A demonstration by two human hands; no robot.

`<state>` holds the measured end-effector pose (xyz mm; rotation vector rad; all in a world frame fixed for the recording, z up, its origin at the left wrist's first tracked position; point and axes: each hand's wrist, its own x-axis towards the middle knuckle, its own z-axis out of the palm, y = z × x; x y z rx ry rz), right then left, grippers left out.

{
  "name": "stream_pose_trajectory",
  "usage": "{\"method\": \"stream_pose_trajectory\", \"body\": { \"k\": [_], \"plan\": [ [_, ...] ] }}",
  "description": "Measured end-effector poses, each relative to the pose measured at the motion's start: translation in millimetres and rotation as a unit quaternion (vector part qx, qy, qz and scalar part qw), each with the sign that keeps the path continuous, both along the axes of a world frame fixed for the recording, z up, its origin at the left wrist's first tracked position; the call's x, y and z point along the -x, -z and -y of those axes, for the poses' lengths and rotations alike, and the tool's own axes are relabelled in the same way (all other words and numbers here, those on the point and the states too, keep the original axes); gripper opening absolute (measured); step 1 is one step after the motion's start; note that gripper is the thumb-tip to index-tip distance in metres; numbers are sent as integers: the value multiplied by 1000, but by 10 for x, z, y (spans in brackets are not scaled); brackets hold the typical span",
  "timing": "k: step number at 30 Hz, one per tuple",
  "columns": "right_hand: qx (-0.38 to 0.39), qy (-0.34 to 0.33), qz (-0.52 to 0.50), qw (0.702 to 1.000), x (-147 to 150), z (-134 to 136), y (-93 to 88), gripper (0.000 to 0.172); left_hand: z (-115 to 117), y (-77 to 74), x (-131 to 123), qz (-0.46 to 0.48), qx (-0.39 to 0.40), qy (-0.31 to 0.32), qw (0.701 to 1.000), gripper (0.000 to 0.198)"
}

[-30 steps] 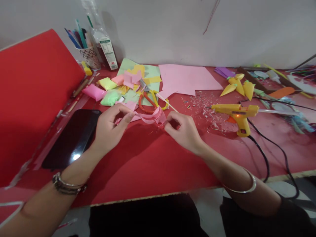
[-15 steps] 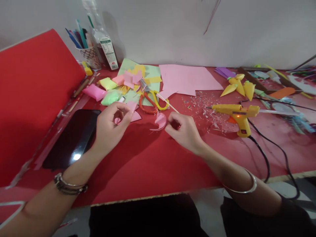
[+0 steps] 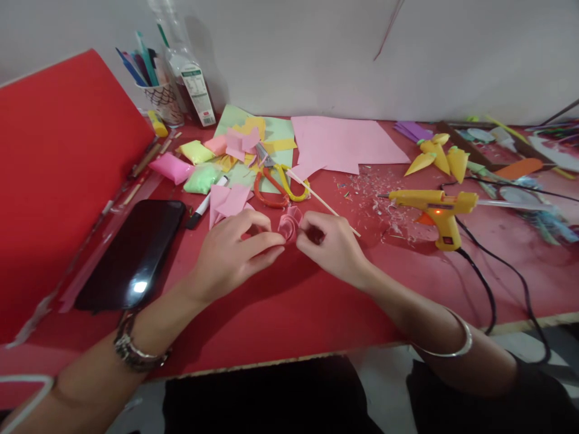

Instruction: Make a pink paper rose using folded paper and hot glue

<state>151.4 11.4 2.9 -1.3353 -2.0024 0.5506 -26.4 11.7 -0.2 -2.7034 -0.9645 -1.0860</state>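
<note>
A strip of pink paper (image 3: 288,225), curled into a loose rosette, stands between my two hands over the red tabletop. My right hand (image 3: 333,248) pinches its right side with thumb and forefinger. My left hand (image 3: 235,253) reaches in from the other side, thumb and forefinger close together on the rosette's lower left edge. Behind my left hand lie cut pink paper pieces (image 3: 230,199), partly covered by it. Beyond the rosette are scissors with orange and yellow handles (image 3: 271,191). A thin wooden stick (image 3: 323,202) slants down beside my right hand.
At the right a yellow glue gun (image 3: 434,205) with a lit orange light trails its black cord. A phone (image 3: 136,253) and a marker (image 3: 205,205) lie left. Pink sheets (image 3: 348,141) and yellow paper cones (image 3: 436,158) lie at the back, near a bottle (image 3: 196,90).
My left hand has moved right from the cut pink pieces to the rosette, uncovering the pieces and marker. The strip's loose lower end now looks drawn in. My right hand has barely moved.
</note>
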Motion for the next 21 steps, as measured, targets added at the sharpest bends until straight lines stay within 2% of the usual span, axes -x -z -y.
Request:
{"method": "stream_pose_trajectory", "body": {
  "k": [3,11,21],
  "plan": [
    [9,-16,-9,1000,6,1,-2,13,-21,4,0,-2,6,-19,1000,14],
    [20,-39,-40,998,19,13,-3,16,-57,31,5,-19,25,-12,999,20],
    [14,-98,-32,995,14,30,-5,15,-50,12,3,31,53,-17,998,14]
  ]
}}
